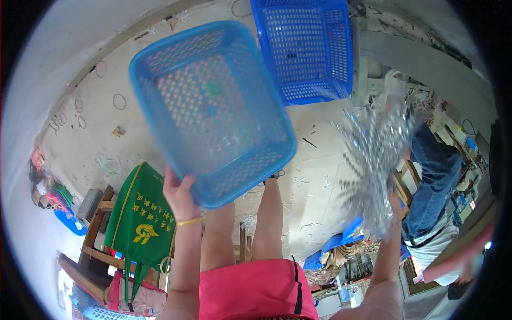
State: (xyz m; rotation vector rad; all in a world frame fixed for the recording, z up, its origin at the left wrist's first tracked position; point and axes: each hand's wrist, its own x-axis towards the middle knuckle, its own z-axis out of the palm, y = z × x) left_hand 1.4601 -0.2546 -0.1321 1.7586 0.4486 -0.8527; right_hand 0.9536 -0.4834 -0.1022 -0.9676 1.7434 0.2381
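My left hand (180,194) grips the near left corner of a light blue perforated plastic basket (242,186), its fingers partly behind the wall. The basket is held up and tilted, so its inside shows; a small green patch is visible through or on its bottom. To the right, my right hand (395,205) is closed around a large bundle of shiny silver strips (376,154), which fan out above and below the grip. Much of that hand is hidden by the strips, and the bundle is blurred.
A darker blue basket (301,96) stands on the pale floor (314,160) ahead. A green apron-like cloth (140,218) hangs on a wooden chair at left. At right sits another person in jeans (434,176). Brown bundled material (346,253) lies near my right arm.
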